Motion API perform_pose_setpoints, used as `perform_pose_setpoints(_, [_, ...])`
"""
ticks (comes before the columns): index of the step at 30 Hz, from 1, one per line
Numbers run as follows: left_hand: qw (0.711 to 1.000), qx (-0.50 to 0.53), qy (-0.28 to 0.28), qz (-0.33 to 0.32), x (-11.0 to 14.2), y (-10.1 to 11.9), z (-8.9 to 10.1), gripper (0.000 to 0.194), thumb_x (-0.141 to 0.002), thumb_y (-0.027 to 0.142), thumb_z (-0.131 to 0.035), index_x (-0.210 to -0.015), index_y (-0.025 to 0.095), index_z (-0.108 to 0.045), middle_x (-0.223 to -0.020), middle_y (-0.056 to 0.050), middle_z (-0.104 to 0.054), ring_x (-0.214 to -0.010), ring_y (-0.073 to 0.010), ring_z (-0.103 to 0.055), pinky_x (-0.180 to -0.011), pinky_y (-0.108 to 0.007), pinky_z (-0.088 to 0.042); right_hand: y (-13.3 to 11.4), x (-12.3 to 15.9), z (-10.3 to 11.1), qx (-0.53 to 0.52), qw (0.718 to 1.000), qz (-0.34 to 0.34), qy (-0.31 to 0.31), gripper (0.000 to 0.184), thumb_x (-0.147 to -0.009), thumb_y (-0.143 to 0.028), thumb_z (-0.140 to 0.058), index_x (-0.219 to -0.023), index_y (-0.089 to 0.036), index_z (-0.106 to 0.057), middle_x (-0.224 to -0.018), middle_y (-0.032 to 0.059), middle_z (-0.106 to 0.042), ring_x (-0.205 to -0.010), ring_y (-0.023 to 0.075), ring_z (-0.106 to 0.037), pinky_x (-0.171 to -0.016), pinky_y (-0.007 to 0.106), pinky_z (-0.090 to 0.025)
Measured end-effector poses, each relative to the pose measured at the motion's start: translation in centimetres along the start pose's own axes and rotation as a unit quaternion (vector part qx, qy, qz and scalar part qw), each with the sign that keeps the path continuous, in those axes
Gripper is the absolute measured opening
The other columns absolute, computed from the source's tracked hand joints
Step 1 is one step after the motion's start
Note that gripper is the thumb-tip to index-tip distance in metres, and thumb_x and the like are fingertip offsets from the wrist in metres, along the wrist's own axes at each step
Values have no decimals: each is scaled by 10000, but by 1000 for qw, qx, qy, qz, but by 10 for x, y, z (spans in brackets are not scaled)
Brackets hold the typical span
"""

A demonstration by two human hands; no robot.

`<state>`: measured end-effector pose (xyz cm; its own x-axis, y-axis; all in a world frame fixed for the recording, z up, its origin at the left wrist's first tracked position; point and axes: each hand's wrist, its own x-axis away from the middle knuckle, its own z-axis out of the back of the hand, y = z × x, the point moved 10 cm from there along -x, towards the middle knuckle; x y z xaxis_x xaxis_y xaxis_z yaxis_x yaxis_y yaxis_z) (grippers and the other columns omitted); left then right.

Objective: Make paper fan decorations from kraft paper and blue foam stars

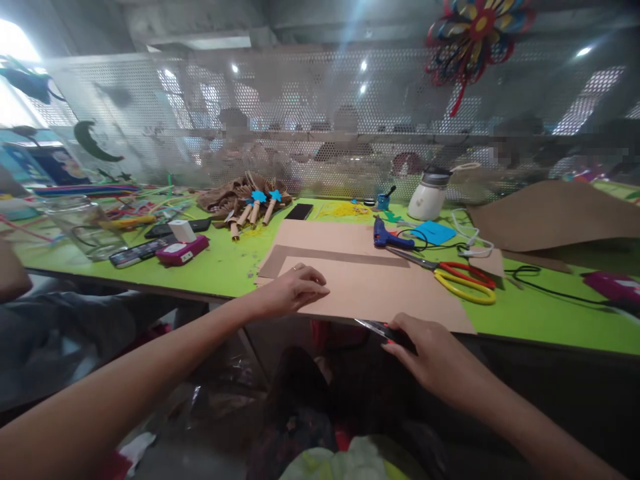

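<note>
A flat sheet of brown cardboard [370,287] lies at the table's front edge, with a darker brown strip [345,255] across it. My left hand [295,288] rests over the sheet's left part, its fingers loosely bent and nothing visible in them. Just off the front edge, my right hand [425,343] is closed around a black-handled knife [385,329], its metal blade pointing left along the cardboard's edge. To the right lie large scissors [440,268] with red and yellow handles, their blades on the cardboard. Behind them is a blue glue gun [390,235].
On the green table [530,313] are a white bottle [429,195], blue paper [434,233], phones, a magenta box [183,249] and a glass jar [90,230]. Cardboard tubes with blue stars [255,210] lie behind. A large brown sheet [555,213] curves at right. Another person's arm [13,270] is at left.
</note>
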<state>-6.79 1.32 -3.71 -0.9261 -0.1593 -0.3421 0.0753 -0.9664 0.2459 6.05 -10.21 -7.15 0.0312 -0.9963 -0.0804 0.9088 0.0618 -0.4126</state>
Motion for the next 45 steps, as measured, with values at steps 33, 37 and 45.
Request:
perform_pose_setpoints(33, [999,-20,-39,0,-6,-1,3,233,-872,288,-492,-998,214,-674,-991,-94,-603,-905,-167,-549,-857,-315,-396,-80,-44,-22,71,997,28,13,91,-828,-266,-534,-876,-189,-522,-822,53,-665,-768,214,-626,-568,277,-296])
perform_pose_setpoints(37, [993,-21,-110,27,-2,-10,12,232,-848,308,-523,-974,201,-686,-948,-88,-590,-852,-159,-549,-798,-281,-423,-75,-44,-19,76,997,31,6,89,-824,-269,-541,-847,-187,-517,-798,55,-663,-743,216,-627,-551,276,-285])
perform_pose_setpoints(45, [987,71,-125,71,22,-30,9,308,-877,316,-478,-1123,198,-623,-980,-90,-520,-839,-134,-538,-774,-245,-438,-75,-43,-22,57,998,38,8,71,-829,-251,-533,-830,-185,-504,-786,56,-657,-721,210,-622,-548,269,-281])
